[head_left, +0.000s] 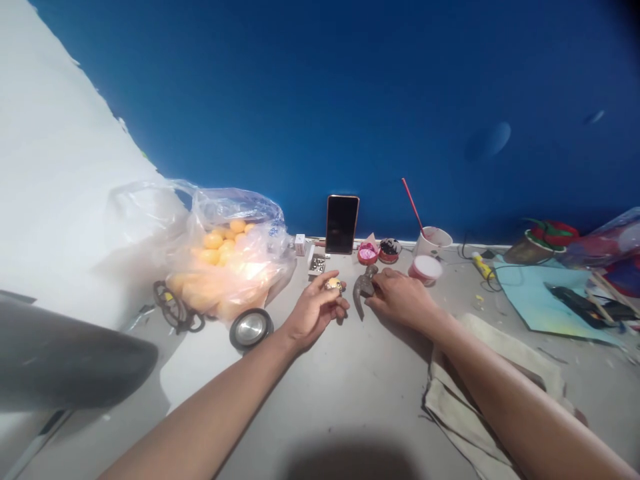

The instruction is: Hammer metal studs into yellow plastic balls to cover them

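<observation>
A small yellow ball (333,285) is pinched in the fingers of the left hand (313,313), just above the grey surface (350,387). A hammer head (364,288) is gripped by the right hand (403,297), just right of the ball. A plastic bag of yellow balls (230,267) is seen to the left, a phone (342,224) propped at the far wall.

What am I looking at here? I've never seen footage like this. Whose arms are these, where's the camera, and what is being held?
One camera sits on a person's head, looking forward and down a grey table against a blue wall. Both bare arms are that person's own. The left hand pinches a small yellowish round piece. The right hand grips a hammer whose head rests on the table. Around them: a plastic bag of yellow balls, an upright phone, a cup with a red stick, a cloth.
</observation>
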### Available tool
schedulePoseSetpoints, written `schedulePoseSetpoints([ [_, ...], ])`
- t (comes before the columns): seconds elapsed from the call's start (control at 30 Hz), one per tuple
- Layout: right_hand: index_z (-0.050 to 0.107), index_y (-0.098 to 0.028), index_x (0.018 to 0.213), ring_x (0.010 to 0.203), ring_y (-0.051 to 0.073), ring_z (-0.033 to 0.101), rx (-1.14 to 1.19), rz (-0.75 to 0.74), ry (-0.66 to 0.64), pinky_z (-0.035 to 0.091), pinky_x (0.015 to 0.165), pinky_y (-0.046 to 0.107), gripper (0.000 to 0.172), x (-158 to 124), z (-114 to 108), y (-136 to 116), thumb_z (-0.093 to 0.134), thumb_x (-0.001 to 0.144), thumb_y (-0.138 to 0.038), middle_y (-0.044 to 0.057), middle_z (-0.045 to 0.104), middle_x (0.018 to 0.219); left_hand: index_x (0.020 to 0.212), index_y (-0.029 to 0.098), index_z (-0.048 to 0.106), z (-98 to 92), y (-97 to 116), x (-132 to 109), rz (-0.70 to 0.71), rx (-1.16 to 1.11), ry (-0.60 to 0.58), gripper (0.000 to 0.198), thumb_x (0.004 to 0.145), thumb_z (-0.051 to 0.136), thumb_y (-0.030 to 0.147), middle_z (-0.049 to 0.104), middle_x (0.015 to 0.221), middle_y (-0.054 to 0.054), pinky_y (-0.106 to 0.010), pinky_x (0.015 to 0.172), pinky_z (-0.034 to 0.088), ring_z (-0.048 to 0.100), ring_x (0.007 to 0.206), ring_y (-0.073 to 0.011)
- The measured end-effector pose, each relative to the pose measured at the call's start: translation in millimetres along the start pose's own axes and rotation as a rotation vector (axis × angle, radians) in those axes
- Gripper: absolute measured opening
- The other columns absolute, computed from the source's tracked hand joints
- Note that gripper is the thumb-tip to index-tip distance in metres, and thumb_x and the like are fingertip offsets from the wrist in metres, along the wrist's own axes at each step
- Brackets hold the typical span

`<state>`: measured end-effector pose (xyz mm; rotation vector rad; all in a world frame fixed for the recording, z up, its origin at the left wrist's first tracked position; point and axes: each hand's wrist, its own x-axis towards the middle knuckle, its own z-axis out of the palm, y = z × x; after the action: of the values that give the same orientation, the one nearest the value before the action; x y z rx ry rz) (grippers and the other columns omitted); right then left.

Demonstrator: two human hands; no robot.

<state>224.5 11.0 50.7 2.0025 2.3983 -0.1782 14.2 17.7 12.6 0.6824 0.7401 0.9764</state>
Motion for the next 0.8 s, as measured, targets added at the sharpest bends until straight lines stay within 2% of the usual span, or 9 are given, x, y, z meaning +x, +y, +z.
schedulePoseSetpoints([
  [0.07, 0.066, -0.016, 0.106, 0.093, 0.027, 0.068, -0.005, -0.001, -0.005, 0.041, 0.069, 0.032, 0.029, 0, -1, 0, 0.052, 0.094, -0.039, 0.014, 0.070, 0.111, 0.127, 0.018, 0.055, 0.4, -3, -1, 0.040, 0.095, -0.023, 0.059, 0.074, 0.080, 0.015, 0.067, 0.108, -0.009, -0.026, 0.053, 0.050, 0.068, 0.065, -0.0143],
  [0.23, 0.064, -0.018, 0.105, 0.089, 0.028, 0.070, 0.036, -0.016, -0.010, 0.037, 0.063, 0.032, 0.029, 3, 0, 3, 0.053, 0.094, -0.043, 0.012, 0.073, 0.107, 0.120, 0.017, 0.054, 0.9, -9, -3, 0.082, 0.263, -0.089, 0.054, 0.078, 0.083, 0.036, 0.071, 0.106, -0.011, -0.026, 0.049, 0.049, 0.066, 0.059, -0.0127],
  [0.33, 0.062, -0.018, 0.107, 0.089, 0.027, 0.070, 0.057, -0.019, -0.011, 0.037, 0.064, 0.032, 0.030, 5, 2, 4, 0.055, 0.093, -0.044, 0.012, 0.074, 0.108, 0.112, 0.018, 0.054, 2.6, -9, -4, 0.122, 0.297, -0.043, 0.054, 0.073, 0.087, 0.036, 0.071, 0.097, -0.006, -0.024, 0.049, 0.048, 0.062, 0.056, -0.0101],
  [0.47, 0.061, -0.018, 0.108, 0.091, 0.029, 0.071, 0.068, -0.009, -0.025, 0.039, 0.068, 0.032, 0.031, 7, 2, 4, 0.056, 0.093, -0.045, 0.014, 0.075, 0.109, 0.112, 0.018, 0.058, 8.8, -5, -8, 0.112, 0.345, 0.044, 0.057, 0.068, 0.090, 0.034, 0.062, 0.077, 0.005, -0.022, 0.053, 0.050, 0.051, 0.053, -0.0049],
  [0.53, 0.060, -0.017, 0.109, 0.093, 0.029, 0.071, 0.069, -0.012, -0.029, 0.040, 0.069, 0.033, 0.031, 7, 2, 3, 0.056, 0.093, -0.044, 0.014, 0.075, 0.110, 0.113, 0.017, 0.060, 11.4, -3, -10, 0.095, 0.365, 0.057, 0.057, 0.067, 0.089, 0.037, 0.060, 0.074, 0.005, -0.023, 0.055, 0.050, 0.050, 0.053, -0.0048],
  [0.7, 0.060, -0.018, 0.111, 0.095, 0.030, 0.071, 0.073, -0.031, -0.020, 0.041, 0.072, 0.034, 0.031, 8, 3, 4, 0.055, 0.094, -0.044, 0.014, 0.074, 0.112, 0.114, 0.015, 0.061, 11.7, -1, -11, 0.112, 0.444, -0.019, 0.053, 0.074, 0.084, 0.041, 0.054, 0.064, 0.006, -0.023, 0.050, 0.043, 0.049, 0.051, -0.0077],
  [0.8, 0.059, -0.018, 0.111, 0.096, 0.030, 0.071, 0.077, -0.036, -0.023, 0.041, 0.071, 0.033, 0.031, 8, 4, 5, 0.055, 0.094, -0.043, 0.014, 0.074, 0.111, 0.114, 0.016, 0.061, 11.2, -1, -10, 0.097, 0.482, -0.006, 0.051, 0.074, 0.083, 0.037, 0.056, 0.067, 0.005, -0.023, 0.052, 0.044, 0.050, 0.053, -0.0082],
])
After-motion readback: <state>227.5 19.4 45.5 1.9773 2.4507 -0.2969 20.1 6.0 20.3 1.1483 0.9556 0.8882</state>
